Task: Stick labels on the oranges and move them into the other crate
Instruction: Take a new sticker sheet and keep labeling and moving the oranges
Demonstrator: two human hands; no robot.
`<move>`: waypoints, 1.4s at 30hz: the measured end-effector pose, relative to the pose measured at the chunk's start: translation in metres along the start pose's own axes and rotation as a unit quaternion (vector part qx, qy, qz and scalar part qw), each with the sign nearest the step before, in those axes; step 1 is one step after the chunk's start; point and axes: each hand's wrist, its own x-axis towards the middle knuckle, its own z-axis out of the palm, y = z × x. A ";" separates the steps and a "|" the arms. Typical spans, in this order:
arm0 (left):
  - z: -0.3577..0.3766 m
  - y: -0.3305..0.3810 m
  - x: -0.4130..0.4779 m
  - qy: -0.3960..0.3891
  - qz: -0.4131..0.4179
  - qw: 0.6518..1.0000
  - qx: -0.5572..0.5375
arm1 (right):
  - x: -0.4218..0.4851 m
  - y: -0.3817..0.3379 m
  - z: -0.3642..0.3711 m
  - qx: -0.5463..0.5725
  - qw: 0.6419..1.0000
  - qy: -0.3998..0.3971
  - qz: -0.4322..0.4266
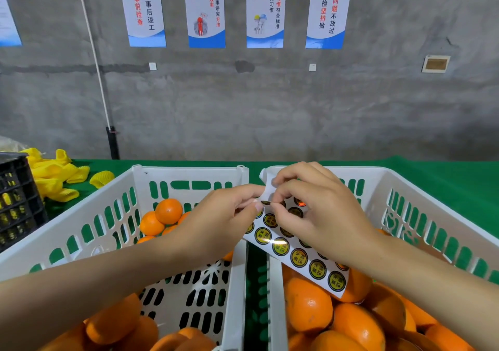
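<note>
Evidently the left hand (224, 221) pinches the label sheet (299, 256) by its upper edge, while the right hand (318, 210) pinches 1 label (266, 203) near the top. The sheet's long axis slants down-right, over oranges (307, 304) beneath the right hand.

Left crate (108, 217)'s floor lies bare between 2 orange heaps (168, 211); right crate (410, 182)'s near end is packed.

Two crates (189, 178) side by side on the table (432, 172), oranges (307, 304) in both, sticker sheet (297, 256) above the right one
</note>
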 end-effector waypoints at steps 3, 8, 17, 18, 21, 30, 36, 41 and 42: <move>0.003 -0.004 0.002 -0.012 -0.017 1.000 -0.017 | 0.001 -0.001 -0.001 0.040 0.998 0.003 0.047; 0.002 -0.004 0.000 -0.046 -0.008 0.999 -0.026 | 0.011 -0.001 -0.009 0.224 0.958 -0.009 0.180; 0.002 0.011 -0.010 -0.152 0.076 0.981 -0.090 | 0.009 -0.005 -0.010 0.330 0.916 -0.123 0.193; 0.002 0.012 -0.010 -0.151 0.070 0.981 -0.096 | 0.008 -0.003 -0.008 0.304 0.925 -0.125 0.189; 0.002 0.007 -0.006 -0.087 0.064 0.991 -0.073 | 0.003 0.003 0.000 0.254 0.938 -0.144 0.188; -0.032 -0.095 0.016 -0.103 -0.154 0.966 0.181 | -0.004 0.014 0.009 0.227 0.921 -0.224 0.223; -0.036 -0.156 -0.011 -0.358 -0.359 0.787 0.352 | -0.005 0.010 0.009 0.211 0.927 -0.238 0.198; -0.023 -0.166 -0.011 -0.322 -0.293 0.837 0.333 | -0.005 0.008 0.009 0.195 0.931 -0.245 0.189; -0.019 -0.165 -0.010 -0.328 -0.291 0.834 0.336 | -0.005 0.007 0.009 0.194 0.931 -0.245 0.188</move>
